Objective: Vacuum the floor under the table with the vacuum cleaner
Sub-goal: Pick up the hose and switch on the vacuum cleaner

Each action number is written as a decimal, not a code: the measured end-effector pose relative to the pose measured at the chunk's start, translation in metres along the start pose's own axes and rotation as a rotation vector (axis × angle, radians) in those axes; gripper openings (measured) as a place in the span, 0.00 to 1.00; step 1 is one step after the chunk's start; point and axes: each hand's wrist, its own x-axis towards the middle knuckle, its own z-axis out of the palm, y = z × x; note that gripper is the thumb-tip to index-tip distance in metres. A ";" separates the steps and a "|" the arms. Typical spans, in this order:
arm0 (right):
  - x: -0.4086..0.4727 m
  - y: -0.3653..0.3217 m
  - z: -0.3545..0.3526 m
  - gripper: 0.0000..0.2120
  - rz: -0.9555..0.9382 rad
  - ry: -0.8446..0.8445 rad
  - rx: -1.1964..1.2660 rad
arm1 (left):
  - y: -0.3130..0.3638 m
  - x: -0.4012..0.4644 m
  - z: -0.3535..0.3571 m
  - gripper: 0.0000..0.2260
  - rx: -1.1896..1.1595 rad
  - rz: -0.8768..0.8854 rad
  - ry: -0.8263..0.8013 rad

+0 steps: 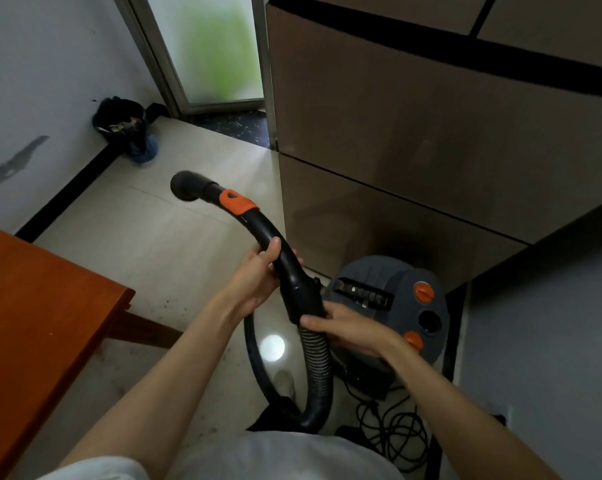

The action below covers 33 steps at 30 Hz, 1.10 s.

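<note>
Left hand [258,271] wrapped round the curved black wand [275,244], thumb on top; right hand [344,325] gripping the hose [318,362] cuff just below. Open wand end up and left, above pale floor [161,244]. Grey vacuum [396,306] just right of both hands; wooden table [33,306] at left.

Counting what is showing in the head view:

- Two hands, left hand [254,275] and right hand [348,325], both gripping one curved black hose handle [279,251].
- One ribbed hose [318,362] looping down below the handle.
- One grey vacuum cleaner [393,306], carrying two orange knobs [423,292] and one dark round port [430,321].
- One tangled black power cord [396,427] lying on the floor.
- One wooden table [33,306] sitting at left.
- One dark bin [121,124] standing by the wall.
- One brown cabinet [431,150].
</note>
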 end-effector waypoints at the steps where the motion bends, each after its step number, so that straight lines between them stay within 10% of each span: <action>1: -0.006 0.003 -0.011 0.20 0.010 -0.021 0.088 | -0.006 -0.005 0.005 0.09 0.043 -0.006 -0.019; 8: -0.028 -0.001 -0.072 0.12 -0.143 0.463 0.005 | -0.087 -0.045 0.049 0.07 0.206 -0.089 -0.066; 20: -0.023 0.008 -0.046 0.13 -0.012 0.085 -0.360 | -0.183 -0.081 0.073 0.16 0.553 -0.224 -0.222; 26: -0.030 0.039 -0.051 0.12 0.022 0.034 -0.528 | -0.155 -0.061 0.033 0.17 0.374 -0.077 0.190; 33: -0.026 0.067 -0.059 0.13 0.037 0.038 -0.538 | -0.171 -0.040 0.055 0.18 0.075 0.029 0.295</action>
